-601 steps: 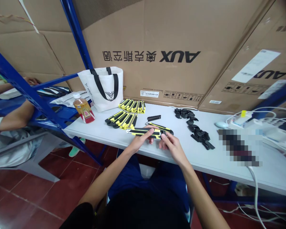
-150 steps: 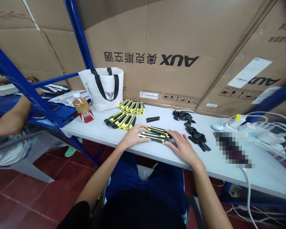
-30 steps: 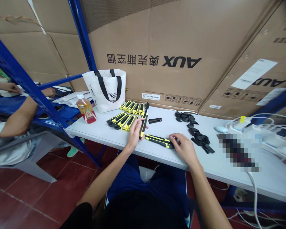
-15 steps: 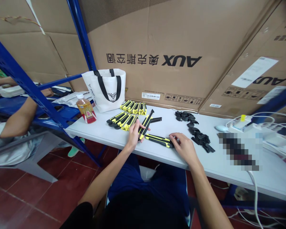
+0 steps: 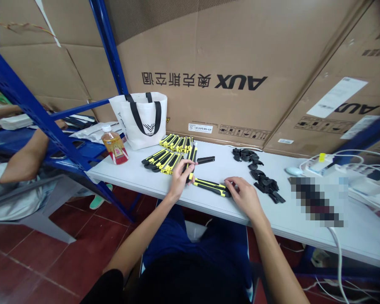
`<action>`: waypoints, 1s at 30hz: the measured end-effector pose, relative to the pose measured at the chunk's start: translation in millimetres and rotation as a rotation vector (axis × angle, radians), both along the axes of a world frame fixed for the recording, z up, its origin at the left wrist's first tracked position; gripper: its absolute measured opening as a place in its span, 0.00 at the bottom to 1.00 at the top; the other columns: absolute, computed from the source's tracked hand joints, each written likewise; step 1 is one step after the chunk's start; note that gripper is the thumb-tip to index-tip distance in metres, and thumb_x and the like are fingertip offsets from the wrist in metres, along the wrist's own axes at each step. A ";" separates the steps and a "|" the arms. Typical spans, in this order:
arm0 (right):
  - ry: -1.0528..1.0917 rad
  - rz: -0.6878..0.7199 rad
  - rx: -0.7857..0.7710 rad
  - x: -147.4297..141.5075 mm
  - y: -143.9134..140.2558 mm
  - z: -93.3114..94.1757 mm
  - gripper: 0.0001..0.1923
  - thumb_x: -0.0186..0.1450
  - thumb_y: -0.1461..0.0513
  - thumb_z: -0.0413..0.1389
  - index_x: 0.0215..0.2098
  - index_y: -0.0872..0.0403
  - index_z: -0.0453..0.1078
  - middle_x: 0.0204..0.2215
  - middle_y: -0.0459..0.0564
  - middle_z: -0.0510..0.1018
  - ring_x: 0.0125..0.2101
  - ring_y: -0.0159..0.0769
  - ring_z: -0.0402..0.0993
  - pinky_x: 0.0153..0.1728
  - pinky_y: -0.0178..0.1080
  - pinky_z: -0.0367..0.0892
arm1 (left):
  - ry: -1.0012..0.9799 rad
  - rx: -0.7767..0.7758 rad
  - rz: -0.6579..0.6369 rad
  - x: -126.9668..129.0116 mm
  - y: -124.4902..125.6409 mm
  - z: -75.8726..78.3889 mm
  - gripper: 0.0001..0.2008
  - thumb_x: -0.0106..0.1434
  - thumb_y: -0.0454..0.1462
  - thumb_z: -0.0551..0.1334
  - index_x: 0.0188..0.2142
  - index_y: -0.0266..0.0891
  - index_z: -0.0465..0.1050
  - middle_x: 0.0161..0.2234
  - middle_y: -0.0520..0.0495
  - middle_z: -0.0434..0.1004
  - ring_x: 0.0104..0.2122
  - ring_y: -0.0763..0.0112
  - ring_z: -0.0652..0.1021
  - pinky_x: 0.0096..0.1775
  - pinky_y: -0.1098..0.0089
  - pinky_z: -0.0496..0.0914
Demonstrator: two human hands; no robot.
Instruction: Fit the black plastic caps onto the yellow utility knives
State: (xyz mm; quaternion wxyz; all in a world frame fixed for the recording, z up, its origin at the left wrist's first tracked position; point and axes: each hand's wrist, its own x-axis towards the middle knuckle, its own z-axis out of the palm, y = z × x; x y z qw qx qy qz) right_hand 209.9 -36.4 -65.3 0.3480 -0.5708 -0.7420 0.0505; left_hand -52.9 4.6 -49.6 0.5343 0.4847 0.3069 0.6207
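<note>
My left hand (image 5: 179, 179) is closed around a yellow-and-black utility knife (image 5: 192, 157), its far end pointing up and away. My right hand (image 5: 243, 192) has thumb and forefinger at the black right end of utility knives (image 5: 209, 186) lying side by side near the table's front edge. How firmly those fingers grip is hard to see. Beyond my left hand lies a slim black strip (image 5: 206, 160). Two rows of similar knives sit to the left, a far row (image 5: 176, 142) and a near row (image 5: 162, 161). Loose black plastic pieces (image 5: 266, 181) are heaped right of my right hand.
A white tote bag (image 5: 147, 120) and a drink bottle (image 5: 114, 145) stand at the table's left end. Chargers and cables (image 5: 351, 177) crowd the right. Large cardboard boxes (image 5: 190, 50) rise behind. A co-worker's arm (image 5: 27, 156) is beyond the blue rack post (image 5: 50, 122).
The knife in my left hand has swung from leaning right to nearly upright in view, its far end moving left. My right hand stays at the end of the lying knives.
</note>
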 end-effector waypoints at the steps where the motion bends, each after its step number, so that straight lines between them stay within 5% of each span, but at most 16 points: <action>1: 0.000 -0.001 0.001 0.1 0.2 -0.3 0.15 0.77 0.52 0.50 0.43 0.49 0.76 0.41 0.54 0.85 0.41 0.48 0.81 0.44 0.47 0.71 | -0.007 0.023 -0.016 0.3 0.8 -0.4 0.21 0.64 0.46 0.73 0.51 0.41 0.74 0.57 0.37 0.80 0.25 0.76 0.80 0.21 0.76 0.71; 5: -0.006 -0.006 -0.001 0.8 0.9 -1.8 0.15 0.77 0.52 0.50 0.43 0.49 0.76 0.42 0.55 0.85 0.42 0.49 0.80 0.44 0.47 0.71 | 0.000 0.080 -0.101 2.0 2.8 -2.6 0.41 0.63 0.44 0.75 0.71 0.50 0.59 0.66 0.34 0.68 0.36 0.70 0.82 0.27 0.73 0.79; 10: -0.009 0.001 0.000 0.6 0.6 -2.3 0.17 0.77 0.51 0.49 0.44 0.49 0.76 0.43 0.55 0.85 0.41 0.48 0.80 0.43 0.47 0.72 | -0.002 0.085 -0.148 3.2 0.2 -2.5 0.50 0.66 0.46 0.73 0.78 0.56 0.43 0.63 0.35 0.73 0.36 0.70 0.81 0.29 0.70 0.81; 17: -0.008 0.008 0.000 1.3 0.3 -1.7 0.18 0.78 0.50 0.49 0.44 0.49 0.77 0.42 0.55 0.85 0.40 0.47 0.80 0.43 0.47 0.72 | 0.056 -0.012 -0.115 3.0 1.3 -2.9 0.38 0.64 0.51 0.73 0.68 0.41 0.68 0.52 0.37 0.82 0.30 0.73 0.80 0.27 0.71 0.80; 22: -0.010 0.002 -0.003 1.6 0.5 -1.6 0.17 0.78 0.51 0.49 0.44 0.49 0.77 0.42 0.54 0.85 0.39 0.46 0.80 0.42 0.46 0.71 | 0.038 -0.051 0.047 0.8 3.7 -3.2 0.33 0.65 0.55 0.71 0.60 0.36 0.74 0.38 0.42 0.85 0.14 0.85 0.65 0.17 0.77 0.62; 25: -0.014 -0.001 0.005 0.8 0.3 -1.2 0.17 0.78 0.51 0.49 0.44 0.49 0.77 0.41 0.54 0.85 0.38 0.46 0.80 0.41 0.46 0.71 | 0.060 -0.019 0.004 2.4 2.4 -1.2 0.30 0.64 0.55 0.73 0.53 0.36 0.73 0.37 0.41 0.86 0.19 0.79 0.74 0.19 0.78 0.63; 30: -0.014 0.012 0.010 0.6 0.6 -2.1 0.17 0.78 0.51 0.48 0.44 0.49 0.76 0.42 0.54 0.85 0.41 0.48 0.80 0.43 0.46 0.71 | -0.008 0.043 -0.119 4.8 -0.1 1.9 0.32 0.62 0.53 0.74 0.55 0.41 0.63 0.50 0.36 0.84 0.30 0.68 0.83 0.26 0.71 0.76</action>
